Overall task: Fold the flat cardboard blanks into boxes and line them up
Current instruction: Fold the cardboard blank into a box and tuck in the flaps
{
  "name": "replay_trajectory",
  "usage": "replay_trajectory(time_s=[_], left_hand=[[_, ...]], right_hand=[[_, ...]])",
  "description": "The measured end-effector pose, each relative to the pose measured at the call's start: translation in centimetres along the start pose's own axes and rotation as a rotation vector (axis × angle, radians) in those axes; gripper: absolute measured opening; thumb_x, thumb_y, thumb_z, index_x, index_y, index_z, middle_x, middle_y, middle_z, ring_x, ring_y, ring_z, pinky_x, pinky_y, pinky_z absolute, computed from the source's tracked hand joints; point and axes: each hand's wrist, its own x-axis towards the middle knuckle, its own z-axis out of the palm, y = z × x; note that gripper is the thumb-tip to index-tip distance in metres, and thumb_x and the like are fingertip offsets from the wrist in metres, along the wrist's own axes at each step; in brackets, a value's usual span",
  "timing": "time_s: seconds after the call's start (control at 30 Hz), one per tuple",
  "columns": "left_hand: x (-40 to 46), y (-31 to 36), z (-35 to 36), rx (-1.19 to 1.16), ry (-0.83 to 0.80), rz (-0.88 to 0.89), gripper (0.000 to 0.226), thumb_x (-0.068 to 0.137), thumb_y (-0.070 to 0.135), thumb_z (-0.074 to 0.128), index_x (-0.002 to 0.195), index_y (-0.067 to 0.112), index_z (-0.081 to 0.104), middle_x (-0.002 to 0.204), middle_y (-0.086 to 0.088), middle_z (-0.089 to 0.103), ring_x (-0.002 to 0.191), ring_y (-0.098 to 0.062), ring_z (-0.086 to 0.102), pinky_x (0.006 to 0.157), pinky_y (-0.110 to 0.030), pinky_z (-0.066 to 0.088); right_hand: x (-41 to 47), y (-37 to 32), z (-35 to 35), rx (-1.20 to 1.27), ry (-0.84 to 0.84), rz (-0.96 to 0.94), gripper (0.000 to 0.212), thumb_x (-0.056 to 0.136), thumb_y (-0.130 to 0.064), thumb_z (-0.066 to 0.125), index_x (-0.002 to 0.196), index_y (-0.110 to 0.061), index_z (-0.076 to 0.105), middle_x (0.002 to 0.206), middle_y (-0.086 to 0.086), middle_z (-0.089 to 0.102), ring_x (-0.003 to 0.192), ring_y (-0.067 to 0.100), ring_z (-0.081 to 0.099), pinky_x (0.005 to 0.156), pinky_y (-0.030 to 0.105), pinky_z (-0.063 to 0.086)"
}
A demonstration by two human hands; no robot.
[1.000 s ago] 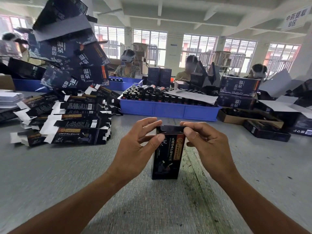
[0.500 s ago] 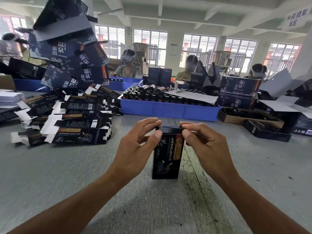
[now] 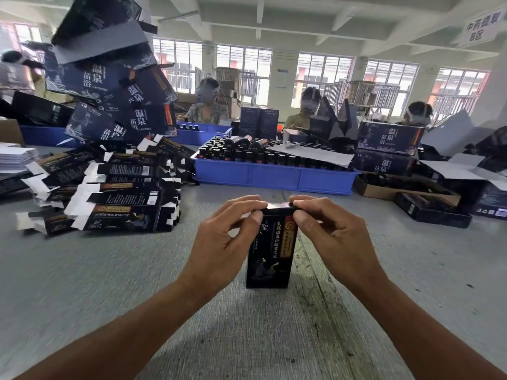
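Note:
A small black box (image 3: 270, 253) with gold and red print stands upright on the grey table (image 3: 109, 283), right in front of me. My left hand (image 3: 219, 242) pinches its top left corner between thumb and fingers. My right hand (image 3: 337, 239) pinches the top right corner the same way, fingers over the closed top flap. A heap of flat black blanks (image 3: 109, 187) with white tabs lies to the left.
A blue tray (image 3: 274, 176) full of dark bottles stands behind the box. Large dark cartons (image 3: 109, 86) are piled at the back left. More boxes and a brown tray (image 3: 406, 187) sit at the right. Three people sit across the table.
Both hands have closed in over the box top and pressed the top flap down. The box stays upright in the same spot.

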Motion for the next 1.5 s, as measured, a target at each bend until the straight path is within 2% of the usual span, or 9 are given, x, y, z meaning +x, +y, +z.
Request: replay_trajectory(time_s=[0.37, 0.47, 0.63, 0.77, 0.87, 0.97, 1.13, 1.37, 1.5], left_hand=[[0.2, -0.5, -0.2, 0.091, -0.020, 0.107, 0.022, 0.098, 0.026, 0.057, 0.113, 0.016, 0.070, 0.128, 0.003, 0.063, 0.108, -0.010, 0.066, 0.070, -0.013, 0.054], [0.3, -0.6, -0.1, 0.131, -0.019, 0.115, 0.024, 0.097, 0.029, 0.057, 0.114, 0.017, 0.069, 0.128, 0.003, 0.062, 0.107, -0.007, 0.067, 0.066, -0.011, 0.052], [-0.2, -1.4, -0.5, 0.191, -0.130, 0.072, 0.034, 0.097, 0.027, 0.063, 0.130, 0.031, 0.056, 0.128, 0.005, 0.062, 0.112, -0.009, 0.064, 0.073, -0.026, 0.062], [-0.2, -2.0, -0.5, 0.269, -0.121, 0.006, 0.052, 0.094, 0.029, 0.067, 0.132, 0.054, 0.042, 0.125, 0.011, 0.061, 0.105, -0.009, 0.067, 0.075, -0.031, 0.063], [0.1, -2.5, -0.8, 0.235, -0.001, -0.058, 0.054, 0.089, 0.030, 0.071, 0.119, 0.066, 0.043, 0.112, 0.024, 0.061, 0.093, -0.005, 0.069, 0.074, -0.029, 0.059], [0.6, -3.1, -1.2, -0.009, 0.068, -0.208, 0.051, 0.088, 0.022, 0.074, 0.108, 0.063, 0.052, 0.109, 0.007, 0.068, 0.087, -0.019, 0.072, 0.070, -0.040, 0.062], [0.3, -3.3, -0.8, -0.094, 0.033, -0.308, 0.053, 0.080, 0.040, 0.072, 0.112, 0.074, 0.046, 0.106, 0.002, 0.070, 0.078, -0.016, 0.075, 0.063, -0.037, 0.060], [-1.6, -8.2, -0.9, 0.450, -0.250, -0.278, 0.062, 0.067, 0.093, 0.048, 0.124, 0.069, 0.046, 0.110, 0.030, 0.063, 0.088, 0.011, 0.065, 0.079, -0.036, 0.060], [-1.7, -11.0, -1.1, 0.716, -0.320, -0.180, 0.054, 0.078, 0.089, 0.039, 0.122, 0.061, 0.056, 0.113, 0.044, 0.055, 0.094, 0.020, 0.058, 0.072, -0.031, 0.062]], right_hand=[[-0.1, 0.8, 0.3, -0.082, 0.005, -0.112, 0.014, 0.091, -0.013, 0.072, 0.104, -0.014, 0.075, 0.120, -0.011, 0.071, 0.112, 0.001, 0.065, 0.084, 0.020, 0.056], [-0.2, 0.9, 0.6, 0.103, -0.011, 0.039, 0.016, 0.092, -0.012, 0.070, 0.102, -0.023, 0.075, 0.120, -0.013, 0.071, 0.113, 0.008, 0.067, 0.086, 0.030, 0.059], [-0.5, 1.2, 1.1, 0.046, 0.002, 0.088, 0.026, 0.096, -0.025, 0.066, 0.112, -0.045, 0.069, 0.117, -0.024, 0.069, 0.105, 0.002, 0.068, 0.084, 0.025, 0.060], [-1.3, 1.4, 1.8, -0.173, -0.174, 0.198, 0.067, 0.095, -0.041, 0.066, 0.133, -0.077, 0.025, 0.115, -0.050, 0.048, 0.099, -0.018, 0.059, 0.078, 0.007, 0.050], [-2.3, 1.4, 3.5, -0.251, -0.283, 0.261, 0.081, 0.084, -0.058, 0.070, 0.142, -0.065, 0.014, 0.134, -0.035, 0.042, 0.107, -0.009, 0.053, 0.098, 0.024, 0.047], [-3.2, 1.3, 4.7, -0.406, -0.346, 0.180, 0.074, 0.077, -0.069, 0.068, 0.136, -0.048, 0.029, 0.136, -0.016, 0.046, 0.109, 0.003, 0.049, 0.095, 0.027, 0.047], [-2.4, 2.5, 4.0, -0.595, -0.248, 0.129, 0.057, 0.083, -0.050, 0.059, 0.132, -0.034, 0.036, 0.140, -0.001, 0.045, 0.115, 0.022, 0.053, 0.095, 0.041, 0.052], [1.7, 10.4, -5.5, -0.860, -0.059, 0.613, 0.056, 0.094, -0.050, 0.051, 0.142, -0.023, 0.042, 0.133, 0.008, 0.050, 0.114, 0.028, 0.055, 0.096, 0.044, 0.050], [3.0, 14.9, -12.3, -1.122, -0.094, 0.725, 0.056, 0.098, -0.051, 0.046, 0.146, -0.021, 0.047, 0.140, 0.010, 0.049, 0.131, 0.033, 0.041, 0.107, 0.049, 0.038]])
